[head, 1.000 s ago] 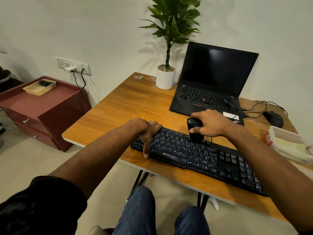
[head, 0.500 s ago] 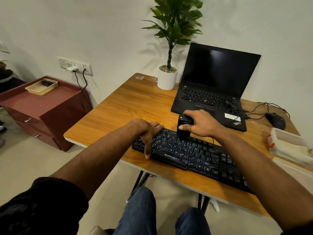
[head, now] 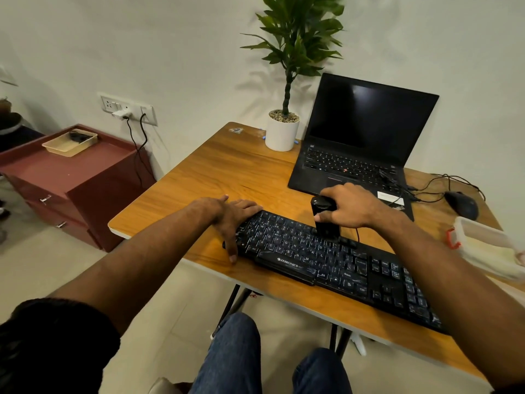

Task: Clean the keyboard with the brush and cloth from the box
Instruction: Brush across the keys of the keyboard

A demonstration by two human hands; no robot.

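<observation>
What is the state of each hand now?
Left hand: open, resting flat on the keyboard end.
Right hand: closed, gripping the brush.

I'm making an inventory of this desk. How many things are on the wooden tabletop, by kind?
Computers: 1, black open laptop
Input devices: 2, black backlit keyboard, dark computer mouse
Cleaning tools: 1, black brush gripped by the right hand
Containers: 1, clear plastic box
Plants: 1, white-potted green plant
Total: 6

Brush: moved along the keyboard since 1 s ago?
Yes. The brush in the right hand went left along the keyboard top rows, then back right, ending near its starting keys. The left hand kept steadying the left end.
</observation>
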